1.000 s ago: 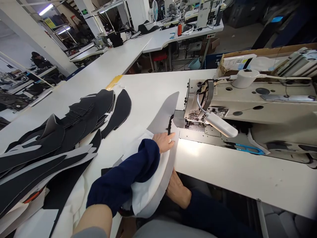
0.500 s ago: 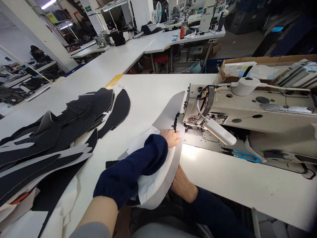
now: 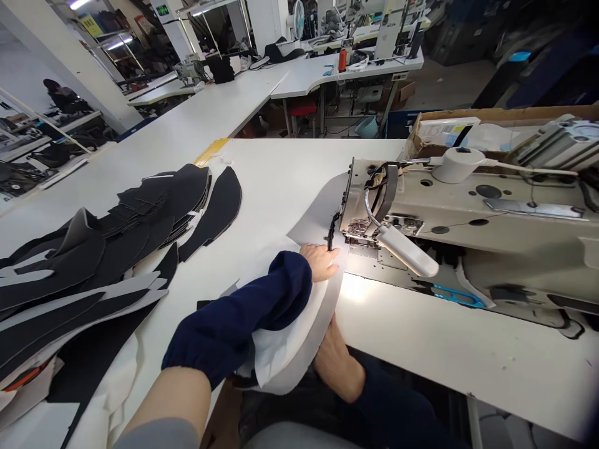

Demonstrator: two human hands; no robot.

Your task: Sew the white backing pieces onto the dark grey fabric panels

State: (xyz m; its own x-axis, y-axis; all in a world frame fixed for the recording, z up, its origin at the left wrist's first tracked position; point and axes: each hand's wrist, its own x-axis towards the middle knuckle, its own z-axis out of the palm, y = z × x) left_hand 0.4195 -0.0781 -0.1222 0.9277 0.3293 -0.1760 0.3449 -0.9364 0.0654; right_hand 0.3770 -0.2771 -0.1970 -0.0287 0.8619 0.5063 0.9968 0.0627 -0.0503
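Note:
A curved light grey fabric panel with a white layer on it lies along the left side of the sewing machine, its far part by the needle area. My left hand, in a navy sleeve cover, rests flat on the panel with its fingers stretched towards the machine. A short black strip stands just beyond those fingertips. Lower down, my right hand grips the panel's near right edge; its fingers are partly hidden under the fabric. The near end of the panel hangs over the table edge.
Stacked black curved pieces cover the table's left side, one single black piece beside them. A lit lamp hangs at the machine, with blue-handled snips below. A cardboard box stands behind it.
The view has shifted slightly. The panel's far tip and my left hand sit a little nearer the machine. Both hands keep their places on the fabric.

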